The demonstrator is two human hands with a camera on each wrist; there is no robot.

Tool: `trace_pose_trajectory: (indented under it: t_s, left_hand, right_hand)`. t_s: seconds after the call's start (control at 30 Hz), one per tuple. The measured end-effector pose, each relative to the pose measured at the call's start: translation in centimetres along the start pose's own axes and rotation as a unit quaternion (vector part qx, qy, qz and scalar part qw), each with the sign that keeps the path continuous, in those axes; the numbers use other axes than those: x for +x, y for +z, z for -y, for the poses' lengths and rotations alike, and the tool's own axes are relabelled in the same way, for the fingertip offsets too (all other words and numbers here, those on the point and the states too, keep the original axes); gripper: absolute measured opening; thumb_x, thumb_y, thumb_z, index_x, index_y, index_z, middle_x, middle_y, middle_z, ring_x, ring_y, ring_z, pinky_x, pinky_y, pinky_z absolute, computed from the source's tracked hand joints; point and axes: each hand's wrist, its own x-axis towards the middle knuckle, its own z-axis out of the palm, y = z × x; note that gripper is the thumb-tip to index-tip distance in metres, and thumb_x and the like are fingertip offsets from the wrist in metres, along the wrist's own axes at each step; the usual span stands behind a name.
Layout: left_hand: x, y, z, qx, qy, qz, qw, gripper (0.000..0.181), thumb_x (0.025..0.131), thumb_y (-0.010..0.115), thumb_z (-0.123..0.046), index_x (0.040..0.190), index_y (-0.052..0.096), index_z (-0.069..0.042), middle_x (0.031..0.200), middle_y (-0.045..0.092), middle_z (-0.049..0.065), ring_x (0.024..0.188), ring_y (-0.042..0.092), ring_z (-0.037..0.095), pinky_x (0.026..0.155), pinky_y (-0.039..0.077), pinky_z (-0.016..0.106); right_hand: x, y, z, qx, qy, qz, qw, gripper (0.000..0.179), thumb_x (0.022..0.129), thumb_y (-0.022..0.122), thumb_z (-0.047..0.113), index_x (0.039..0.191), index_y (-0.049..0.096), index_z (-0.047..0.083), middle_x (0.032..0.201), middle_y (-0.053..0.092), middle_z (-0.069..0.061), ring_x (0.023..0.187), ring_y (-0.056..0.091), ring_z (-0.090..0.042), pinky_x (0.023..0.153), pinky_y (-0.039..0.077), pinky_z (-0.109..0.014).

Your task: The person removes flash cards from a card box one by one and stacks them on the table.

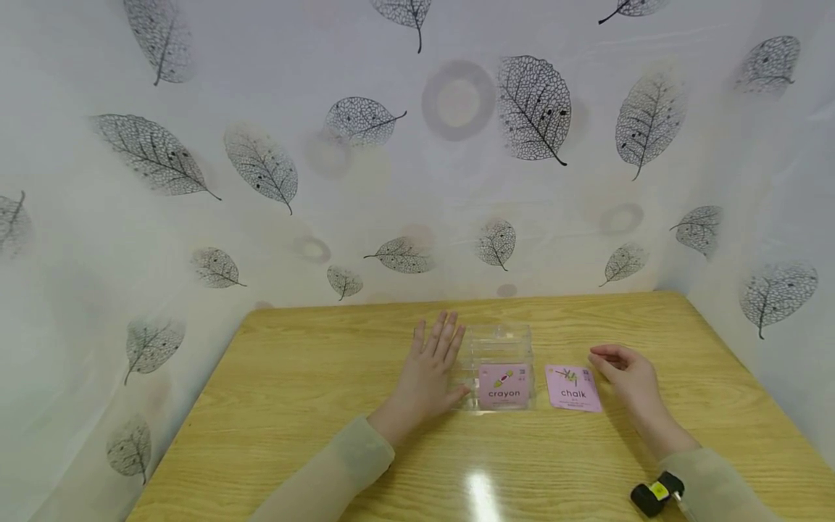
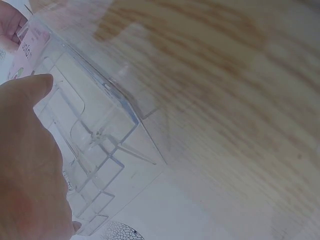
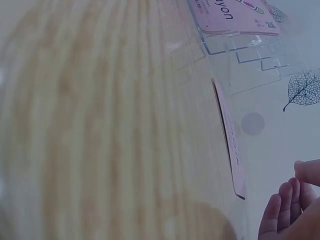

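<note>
A clear plastic tiered card holder (image 1: 501, 348) stands on the table, with a pink card lettered "crayon" (image 1: 504, 395) in its front right part. My left hand (image 1: 427, 377) lies along the holder's left side, fingers straight; in the left wrist view its thumb (image 2: 37, 87) reaches across the holder's front. Flat on the table, right of the holder, is a pink card lettered "chalk" (image 1: 572, 395). Just right of that card hovers my right hand (image 1: 631, 380), fingers loosely bent and thumb near the fingertips, with nothing held. Edge-on, the chalk card (image 3: 230, 142) shows in the right wrist view.
The wood-grain table (image 1: 313, 362) meets a pale wall covering (image 1: 404, 181) printed with dark leaves along its back and sides. A black strapped device with a yellow label (image 1: 659, 491) sits at the right sleeve. Light glares off the table's front.
</note>
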Motion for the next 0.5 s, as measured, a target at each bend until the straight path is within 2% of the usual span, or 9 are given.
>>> trace_pose_trajectory:
  t_s: [0.2, 0.5]
  left_hand:
    - [-0.05, -0.03, -0.05, 0.001, -0.002, -0.004, 1.0000, 0.103, 0.082, 0.024, -0.080, 0.152, -0.001, -0.008, 0.158, -0.006, 0.016, 0.146, -0.005, 0.033, 0.116, 0.006, 0.055]
    - [-0.09, -0.08, 0.01, 0.002, -0.002, 0.000, 1.0000, 0.103, 0.082, 0.023, -0.080, 0.152, -0.003, -0.008, 0.158, -0.008, 0.016, 0.146, -0.005, 0.033, 0.115, 0.006, 0.056]
  right_hand:
    - [-0.07, -0.04, 0.32, 0.002, -0.004, 0.010, 0.9999, 0.038, 0.092, 0.061, 0.029, 0.116, 0.061, 0.000, 0.091, 0.060, 0.017, 0.078, 0.052, 0.006, 0.066, 0.048, -0.012]
    - [-0.32, -0.10, 0.93, 0.012, -0.006, 0.026, 0.9996, 0.041, 0.092, 0.061, 0.033, 0.116, 0.060, 0.000, 0.094, 0.061, 0.014, 0.080, 0.053, 0.005, 0.069, 0.049, -0.015]
